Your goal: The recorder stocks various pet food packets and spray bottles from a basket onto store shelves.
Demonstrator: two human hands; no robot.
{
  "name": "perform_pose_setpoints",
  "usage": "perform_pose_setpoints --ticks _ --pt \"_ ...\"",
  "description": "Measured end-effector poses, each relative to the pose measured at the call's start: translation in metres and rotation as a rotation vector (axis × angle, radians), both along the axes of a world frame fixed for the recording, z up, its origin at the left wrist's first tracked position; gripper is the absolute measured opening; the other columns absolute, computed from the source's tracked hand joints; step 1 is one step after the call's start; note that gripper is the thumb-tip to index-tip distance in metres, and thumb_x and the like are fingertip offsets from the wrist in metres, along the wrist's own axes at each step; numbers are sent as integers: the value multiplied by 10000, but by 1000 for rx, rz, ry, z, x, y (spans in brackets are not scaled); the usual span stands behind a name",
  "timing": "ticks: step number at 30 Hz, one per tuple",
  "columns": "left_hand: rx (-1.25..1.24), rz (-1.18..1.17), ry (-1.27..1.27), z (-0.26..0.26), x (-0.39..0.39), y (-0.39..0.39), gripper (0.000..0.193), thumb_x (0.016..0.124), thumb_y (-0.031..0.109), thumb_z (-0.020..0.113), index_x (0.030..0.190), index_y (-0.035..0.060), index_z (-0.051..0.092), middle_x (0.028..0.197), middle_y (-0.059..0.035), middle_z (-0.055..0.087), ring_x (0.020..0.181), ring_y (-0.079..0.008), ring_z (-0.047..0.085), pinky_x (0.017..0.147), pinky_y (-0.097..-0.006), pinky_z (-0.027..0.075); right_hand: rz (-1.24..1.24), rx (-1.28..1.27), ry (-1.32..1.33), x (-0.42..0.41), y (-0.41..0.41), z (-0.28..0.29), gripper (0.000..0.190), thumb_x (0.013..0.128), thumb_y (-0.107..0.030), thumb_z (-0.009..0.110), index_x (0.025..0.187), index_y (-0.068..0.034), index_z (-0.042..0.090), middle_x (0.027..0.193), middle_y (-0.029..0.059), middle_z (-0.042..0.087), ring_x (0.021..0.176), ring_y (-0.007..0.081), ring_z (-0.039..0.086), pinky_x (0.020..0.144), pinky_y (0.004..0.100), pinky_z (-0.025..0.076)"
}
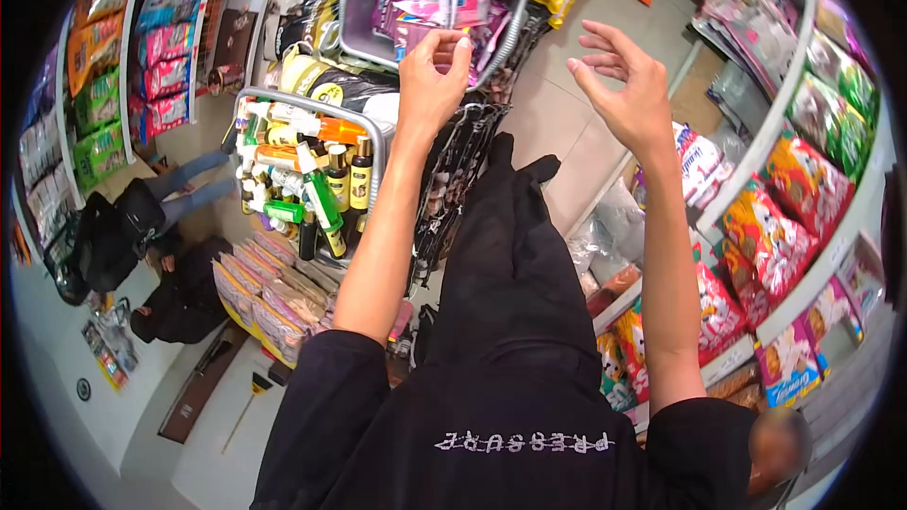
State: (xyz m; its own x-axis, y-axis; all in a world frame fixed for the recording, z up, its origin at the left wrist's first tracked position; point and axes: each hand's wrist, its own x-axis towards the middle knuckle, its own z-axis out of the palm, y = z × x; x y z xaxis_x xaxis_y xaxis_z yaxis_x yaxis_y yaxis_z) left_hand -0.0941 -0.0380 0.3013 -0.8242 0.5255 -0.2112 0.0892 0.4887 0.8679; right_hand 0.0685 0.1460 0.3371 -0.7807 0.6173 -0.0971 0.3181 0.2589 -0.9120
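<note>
My left hand (436,78) hovers at the near rim of a grey plastic basket (345,21), its fingers curled and the thumb apart, with nothing seen between them. Flat pink and purple packets (464,0) lie loosely piled in that basket. To the right, my right hand (627,85) is raised over the tiled floor (560,134), fingers spread and holding nothing. A second grey basket (380,156), left of my left forearm, is crowded with small bottles. Among them are a green bottle (320,188) lying aslant and a dark bottle with a yellow label (361,177).
Shelving with red pet food bags (769,230) runs along my right. On the left, shelves hold colourful bags (99,99), and people in dark clothes (120,227) are nearby. Stacked packages (266,276) stand below the bottle basket. Black-and-yellow bags (326,78) lie between the baskets.
</note>
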Motion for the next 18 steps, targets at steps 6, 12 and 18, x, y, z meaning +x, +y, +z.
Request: perform_pose_setpoints --ticks 6,12,18 --pt "-83 269 -33 -84 -43 -27 250 911 230 670 1000 -2 699 897 -126 739 821 -194 714 778 -335 555 97 -66 -27 -57 -17 -67 364 829 -139 744 1139 32 656 937 167 734 832 213 738 775 320 601" --pt "-110 156 122 -112 -65 3 254 879 254 714 971 18 735 839 -98 748 714 -167 695 703 -306 553 148 -2 -130 -109 -8 -145 352 837 -163 748 1121 29 670 936 130 735 826 174 726 777 306 590" --pt "-303 -46 -31 -136 -41 16 370 722 249 738 1039 60 756 749 -108 730 749 -305 723 750 -391 572 529 423 -242 -124 -7 -190 307 758 -65 705 1063 -26 707 950 174 638 934 349 636 855 419 521"
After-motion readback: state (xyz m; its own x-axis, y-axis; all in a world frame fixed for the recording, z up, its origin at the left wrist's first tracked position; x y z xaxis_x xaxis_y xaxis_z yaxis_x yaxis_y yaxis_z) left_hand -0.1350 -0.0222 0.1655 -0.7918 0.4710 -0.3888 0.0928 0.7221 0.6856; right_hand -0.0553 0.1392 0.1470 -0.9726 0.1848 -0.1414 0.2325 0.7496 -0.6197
